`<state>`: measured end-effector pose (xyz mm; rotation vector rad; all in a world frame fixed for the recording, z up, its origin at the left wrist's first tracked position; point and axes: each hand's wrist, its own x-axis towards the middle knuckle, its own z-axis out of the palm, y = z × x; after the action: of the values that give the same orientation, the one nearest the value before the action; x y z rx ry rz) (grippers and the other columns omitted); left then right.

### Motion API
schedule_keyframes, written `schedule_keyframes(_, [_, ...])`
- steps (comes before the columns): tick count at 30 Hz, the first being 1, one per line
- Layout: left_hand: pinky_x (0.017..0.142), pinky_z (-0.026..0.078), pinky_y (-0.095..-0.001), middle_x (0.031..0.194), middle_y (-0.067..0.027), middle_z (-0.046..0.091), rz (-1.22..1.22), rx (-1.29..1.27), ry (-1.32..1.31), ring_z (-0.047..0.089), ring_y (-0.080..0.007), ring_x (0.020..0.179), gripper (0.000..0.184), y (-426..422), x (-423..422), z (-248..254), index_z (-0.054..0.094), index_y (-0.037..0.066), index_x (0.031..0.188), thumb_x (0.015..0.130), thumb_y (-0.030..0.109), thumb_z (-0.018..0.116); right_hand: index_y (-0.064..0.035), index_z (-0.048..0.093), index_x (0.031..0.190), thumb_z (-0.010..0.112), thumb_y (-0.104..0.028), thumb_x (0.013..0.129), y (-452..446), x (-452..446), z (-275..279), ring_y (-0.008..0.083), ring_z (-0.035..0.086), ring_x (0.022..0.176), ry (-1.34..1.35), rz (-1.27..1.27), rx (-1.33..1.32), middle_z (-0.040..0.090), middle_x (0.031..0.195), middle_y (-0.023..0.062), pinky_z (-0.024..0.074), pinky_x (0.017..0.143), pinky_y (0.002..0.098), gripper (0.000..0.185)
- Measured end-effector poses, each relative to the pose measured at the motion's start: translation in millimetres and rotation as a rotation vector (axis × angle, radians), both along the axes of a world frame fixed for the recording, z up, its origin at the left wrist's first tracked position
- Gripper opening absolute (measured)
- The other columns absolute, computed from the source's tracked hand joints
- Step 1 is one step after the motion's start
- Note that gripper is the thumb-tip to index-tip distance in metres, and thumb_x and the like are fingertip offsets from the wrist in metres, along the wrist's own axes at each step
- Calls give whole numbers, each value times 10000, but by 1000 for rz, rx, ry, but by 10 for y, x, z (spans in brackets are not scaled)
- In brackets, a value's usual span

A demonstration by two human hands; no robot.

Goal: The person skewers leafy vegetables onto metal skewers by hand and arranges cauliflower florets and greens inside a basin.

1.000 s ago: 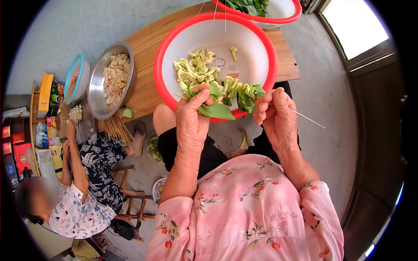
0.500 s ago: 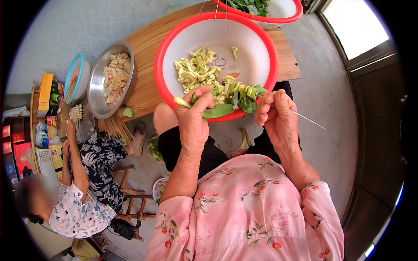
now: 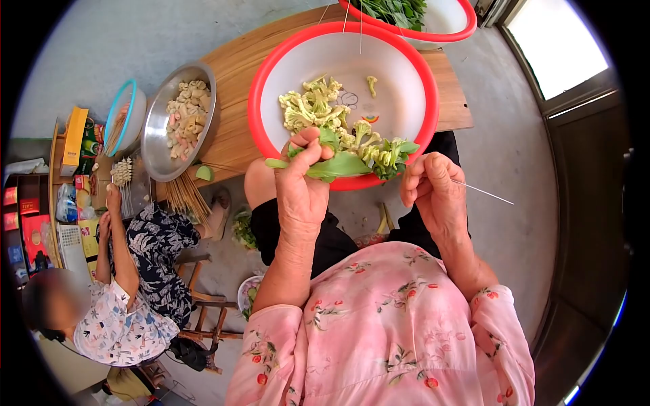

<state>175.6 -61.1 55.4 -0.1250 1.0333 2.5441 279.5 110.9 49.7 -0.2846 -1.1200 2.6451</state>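
Observation:
My left hand (image 3: 301,179) is closed around a green leafy vegetable (image 3: 340,165), its pale stem end poking out to the left. My right hand (image 3: 437,189) pinches a thin metal needle (image 3: 486,193), which points out to the right. Between the hands, florets and leaves (image 3: 387,159) hang together over the near rim of the large red-rimmed basin (image 3: 433,88). Whether the needle runs into them is hidden by my fingers. Pale green cauliflower pieces (image 3: 308,105) lie in the basin, mostly on its left side.
The basin stands on a wooden table (image 3: 237,57). A steel bowl (image 3: 154,139) of pale food pieces and a second red-rimmed basin (image 3: 443,24) with greens are on it. Bundled sticks (image 3: 186,196) lie near the steel bowl. Another person (image 3: 128,318) sits at the left.
The leaf in my left hand has turned, with its stem now pointing left. My right hand keeps its pinch on the needle. The whole view has shifted slightly.

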Motion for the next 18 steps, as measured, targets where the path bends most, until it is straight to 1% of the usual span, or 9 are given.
schedule_keyframes(3, [772, 479, -273, 834, -54, 565, 0, -43, 34, 583, -153, 778, 202, 24, 32, 3, 555, -8, 1009, 807, -18, 550, 4, 587, 811, 510, -283, 924, -5, 5, 6, 156, 556, 492, 3, 6, -8, 609, 671, 100, 462, 456, 253, 318])
schedule_keyframes(4, [772, 479, -273, 834, -54, 565, 2, -43, 33, 583, -153, 778, 202, 30, 36, -3, 555, -8, 1009, 807, -18, 550, 4, 587, 811, 510, -283, 924, -9, 7, 12, 156, 556, 492, 3, 7, -8, 609, 671, 100, 462, 456, 253, 318])
schedule_keyframes(6, [753, 482, -270, 838, -26, 566, 39, -74, 39, 576, -140, 752, 200, 35, 37, -18, 592, -13, 987, 793, -49, 562, 4, 590, 812, 512, -284, 923, -16, 9, 19, 158, 554, 494, -11, 11, -16, 609, 670, 99, 465, 462, 259, 319])
schedule_keyframes(10, [755, 480, -278, 856, -40, 573, 76, -124, -33, 575, -143, 765, 201, 36, 38, 49, 581, -18, 1014, 814, -28, 558, 2, 592, 810, 514, -286, 921, -8, -2, 11, 161, 551, 495, 7, -32, -27, 608, 669, 96, 467, 471, 265, 318])
schedule_keyframes(12, [754, 485, -267, 894, -71, 578, 25, -89, -45, 583, -158, 785, 207, 16, 32, 58, 550, -28, 1042, 837, 1, 548, 0, 594, 811, 520, -290, 918, 23, -8, 0, 162, 548, 495, 10, -38, -32, 608, 669, 93, 466, 477, 267, 318])
schedule_keyframes(16, [754, 474, -269, 894, -71, 562, 36, -43, -26, 555, -161, 789, 201, 7, 17, -53, 546, -31, 1043, 846, 7, 540, 2, 597, 811, 523, -282, 918, 60, 22, 3, 160, 547, 495, -19, -54, -11, 610, 672, 92, 463, 475, 260, 312])
schedule_keyframes(18, [764, 461, -277, 888, -61, 543, 46, 11, 10, 528, -163, 795, 201, 5, 9, -83, 542, -27, 1046, 849, 13, 541, 2, 602, 808, 530, -272, 915, 86, 40, 28, 154, 547, 497, -48, -39, 97, 611, 671, 89, 460, 474, 255, 303])
